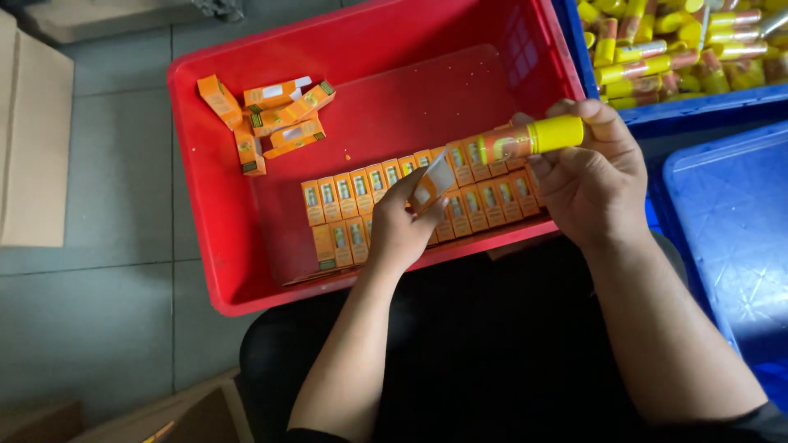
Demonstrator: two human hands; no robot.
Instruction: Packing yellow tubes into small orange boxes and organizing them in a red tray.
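Note:
My left hand (400, 223) holds a small orange carton (432, 184) with its end flap open, over the near side of a red crate (246, 246). My right hand (593, 176) grips an orange tube with a yellow cap (529, 139), lying sideways, its bottom end pointing toward the carton. The two are a short gap apart. Under both hands, rows of closed orange cartons (349, 197) lie side by side on the crate floor. Several loose orange cartons (271, 119) lie scattered in the crate's far left corner.
A blue crate (681, 111) at the top right holds many yellow-capped tubes (673, 49). Another blue bin (730, 230) stands on the right. Cardboard boxes (33, 139) sit on the grey tiled floor at left, and another (189, 414) at the bottom left. My lap is in black.

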